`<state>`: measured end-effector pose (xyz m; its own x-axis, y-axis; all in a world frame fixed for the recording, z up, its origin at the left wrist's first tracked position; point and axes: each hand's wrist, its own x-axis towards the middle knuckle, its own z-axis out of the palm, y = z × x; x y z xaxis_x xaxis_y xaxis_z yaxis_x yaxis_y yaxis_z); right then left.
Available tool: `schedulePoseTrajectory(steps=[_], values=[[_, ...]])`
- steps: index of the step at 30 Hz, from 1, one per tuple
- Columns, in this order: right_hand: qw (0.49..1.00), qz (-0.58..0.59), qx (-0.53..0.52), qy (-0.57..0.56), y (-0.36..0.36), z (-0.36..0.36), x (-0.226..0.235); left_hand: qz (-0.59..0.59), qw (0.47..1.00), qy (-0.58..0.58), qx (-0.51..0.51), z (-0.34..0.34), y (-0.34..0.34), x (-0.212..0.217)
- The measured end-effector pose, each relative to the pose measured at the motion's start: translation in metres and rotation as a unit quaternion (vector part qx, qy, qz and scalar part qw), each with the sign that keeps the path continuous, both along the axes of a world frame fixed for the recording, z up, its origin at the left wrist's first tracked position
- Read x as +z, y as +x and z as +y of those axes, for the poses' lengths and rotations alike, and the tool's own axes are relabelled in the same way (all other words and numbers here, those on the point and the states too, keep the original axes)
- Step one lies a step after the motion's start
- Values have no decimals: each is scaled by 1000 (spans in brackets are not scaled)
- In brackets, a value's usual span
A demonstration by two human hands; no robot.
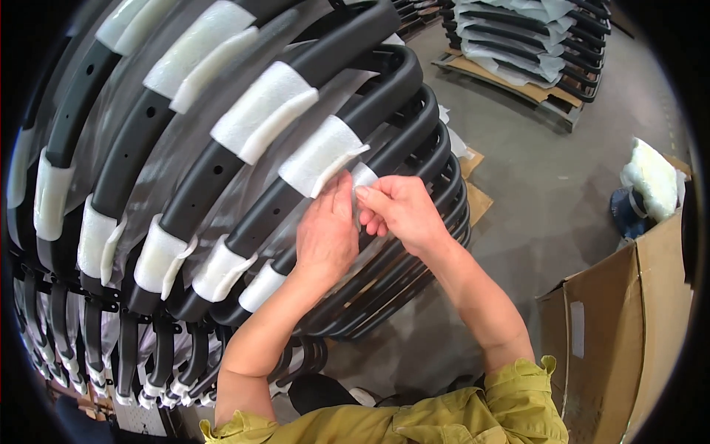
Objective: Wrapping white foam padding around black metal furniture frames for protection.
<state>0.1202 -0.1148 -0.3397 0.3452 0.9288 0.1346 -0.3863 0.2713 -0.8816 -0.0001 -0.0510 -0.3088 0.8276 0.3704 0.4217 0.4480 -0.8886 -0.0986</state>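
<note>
Black curved metal bars are stacked in front of me, with strips of white foam wrapped round them. My left hand lies along one of the bars, fingers stretched out and together, its tips just below the loose edge of a foam wrap. Close beside it, my right hand is closed, thumb and forefinger pinching the edge of a small white foam strip on the neighbouring bar. Part of that strip is hidden behind my fingers.
Another stack of black bars with wrapping between them stands on a pallet at the far right. A large cardboard box is near on the right, with a white foam bundle behind it. Grey floor runs between.
</note>
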Motion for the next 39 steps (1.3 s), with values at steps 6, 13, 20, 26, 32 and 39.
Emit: schedulePoseTrajectory(steps=[6, 13, 20, 26, 32, 39], values=[[995, -65, -9, -77, 8, 9, 16, -45, 993, -76, -81, -14, -3, 6], [992, -35, 29, -122, 17, -3, 35, -219, 975, -26, -12, 1, 6, -8], [996, -59, 0, -64, 32, -52, 25, -305, 950, -24, 66, 3, 11, -9], [976, -193, -73, -73, 41, -104, 70, -305, 945, -69, 98, 2, 33, -18], [852, -503, -111, -92, 54, -162, 143, -221, 968, -3, 116, 17, 19, -11], [438, -673, -407, -436, 132, -428, 118, -185, 977, -35, 96, 13, 15, -8]])
